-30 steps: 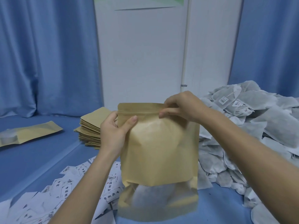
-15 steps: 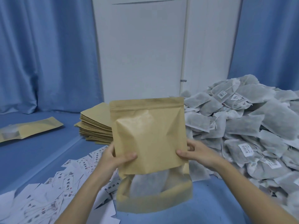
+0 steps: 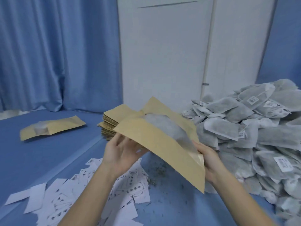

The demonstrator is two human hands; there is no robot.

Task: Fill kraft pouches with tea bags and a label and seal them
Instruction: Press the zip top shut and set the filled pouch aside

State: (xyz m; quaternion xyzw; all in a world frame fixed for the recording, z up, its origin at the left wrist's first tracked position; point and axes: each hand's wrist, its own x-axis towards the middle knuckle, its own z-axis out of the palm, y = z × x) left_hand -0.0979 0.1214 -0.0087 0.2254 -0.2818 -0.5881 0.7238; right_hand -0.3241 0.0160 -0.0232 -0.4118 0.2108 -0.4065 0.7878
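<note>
i note the filled kraft pouch (image 3: 162, 144) no longer stands upright between the hands as it did half a second ago; it is now tipped over flat, its clear window facing up with tea bags showing grey through it. a second ago the right hand was pinching along the top strip, so i judge the seal done and this pouch on its way to be laid aside.

the left hand (image 3: 121, 154) sits under the pouch's left edge, palm up, fingers fairly straight and supporting rather than gripping. the right hand (image 3: 207, 159) holds the near right corner; its fingers are hidden behind the pouch, but the thumb lies on the edge, so i read it as a grip.

an earlier finished pouch (image 3: 52, 128) lies well to the left of the left hand. the stack of empty pouches (image 3: 114, 121) is just beyond the left hand, the labels (image 3: 91, 193) below it, the tea bag heap (image 3: 260, 136) beside the right hand.

judgement: one cycle closing; next comes a fresh pouch.
</note>
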